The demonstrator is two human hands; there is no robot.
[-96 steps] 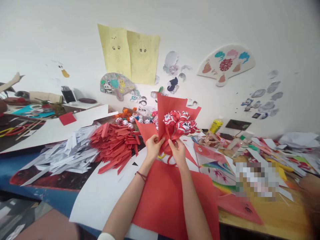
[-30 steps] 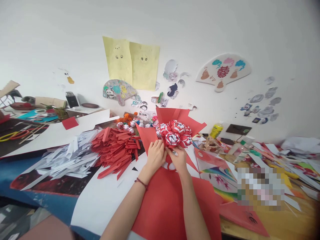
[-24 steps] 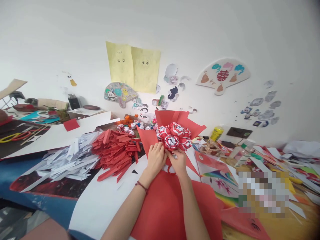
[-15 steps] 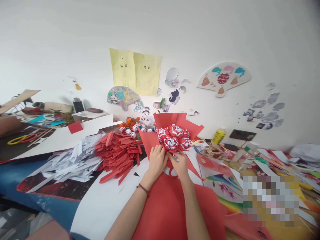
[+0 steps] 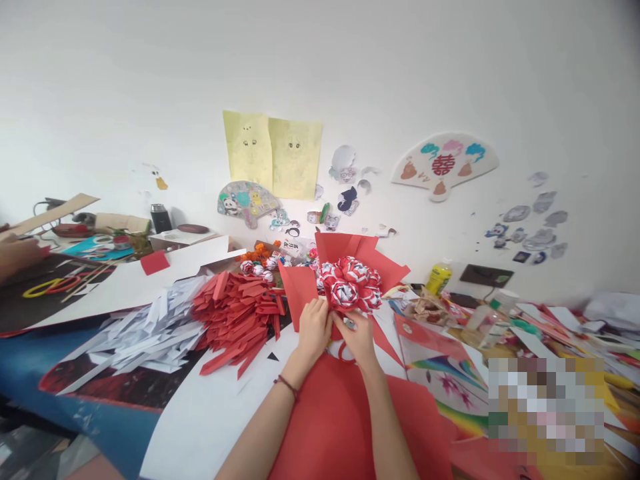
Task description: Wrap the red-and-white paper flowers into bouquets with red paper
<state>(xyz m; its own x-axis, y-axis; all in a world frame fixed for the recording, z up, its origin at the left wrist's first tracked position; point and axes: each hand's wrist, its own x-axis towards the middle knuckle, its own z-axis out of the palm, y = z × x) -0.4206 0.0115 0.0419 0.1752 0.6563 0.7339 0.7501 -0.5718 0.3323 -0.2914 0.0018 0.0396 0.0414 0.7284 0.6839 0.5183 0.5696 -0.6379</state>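
A bouquet of red-and-white folded paper flowers (image 5: 350,281) stands in front of me, with red wrapping paper (image 5: 299,288) rising around its back and left side. My left hand (image 5: 313,329) is closed on the wrapping at the lower left of the bouquet. Close beside it, my right hand (image 5: 361,337) pinches the gathered base from the right; the fingertips of both hands nearly meet, and the stem end is hidden behind them. Below the hands shows a red ring-shaped thing (image 5: 345,352), partly covered. A large red sheet (image 5: 335,427) lies under my forearms.
Left of the bouquet lie piles of folded red paper pieces (image 5: 237,317) and white paper pieces (image 5: 155,330). Another person's hand (image 5: 20,255) is at the far left, near yellow-and-red scissors (image 5: 45,288). A yellow bottle (image 5: 439,279) and much paper clutter the right side.
The whole view has shifted slightly, so the wall and table appear a little lower. Both hands keep their hold at the bouquet's base, with only small finger movement.
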